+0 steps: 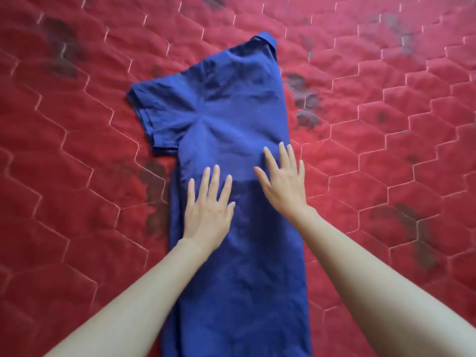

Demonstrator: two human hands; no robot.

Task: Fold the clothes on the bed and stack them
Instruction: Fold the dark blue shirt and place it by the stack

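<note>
While I watch from the head camera, both hands lie flat on a garment.
Bed: red quilted cover [77, 228] with dark blotches, under everything.
Shirt: blue shirt [231, 104], folded lengthwise, sleeves stacked at left, collar far end.
Left hand: left hand [208, 212], fingers straight and spread, pressing the shirt's middle.
Right hand: right hand [284, 182], fingers straight, pressing near the right folded edge.

1. A bedroom in a home, seen from just above the bed.
2. A red quilted bedcover [386, 124] with pale hexagon stitching fills the whole frame, edge to edge.
3. Dark worn patches mark it at upper left, centre and lower right.
</note>
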